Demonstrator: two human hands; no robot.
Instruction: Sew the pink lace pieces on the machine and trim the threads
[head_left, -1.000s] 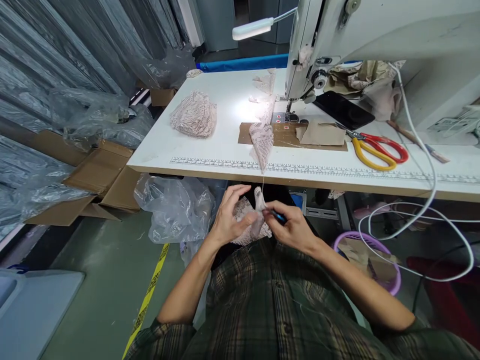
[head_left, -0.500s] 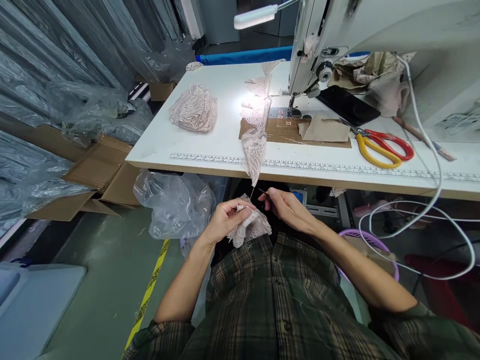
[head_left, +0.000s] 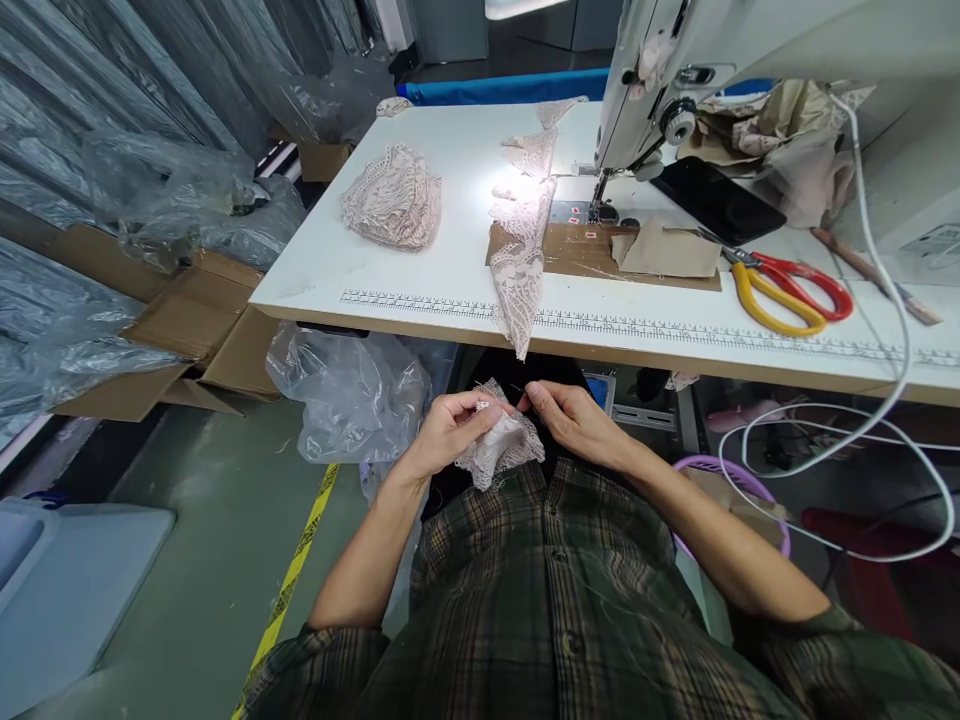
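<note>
My left hand (head_left: 455,432) is closed, pinching a piece of pale pink lace (head_left: 504,450) just above my lap. Close beside it, my right hand (head_left: 574,418) is closed around a thin dark tool; only its tip shows, so its kind is unclear. The fingertips of both hands nearly meet at the upper edge of the lace. Above them, a strip of lace pieces (head_left: 519,285) runs across the tabletop, and its pointed end hangs over the front edge.
A sewing machine (head_left: 637,100) stands on the white table (head_left: 300,275). Around it lie a lace pile (head_left: 394,200), scissors (head_left: 787,290), a black phone (head_left: 718,200) and brown card (head_left: 577,255). Plastic bags (head_left: 352,395) hang below the table's left side; an open carton (head_left: 191,310) is further left.
My right hand has come closer to my left fingers. The thread that ran from the hanging lace tip to the held piece no longer shows. The view has shifted slightly.
</note>
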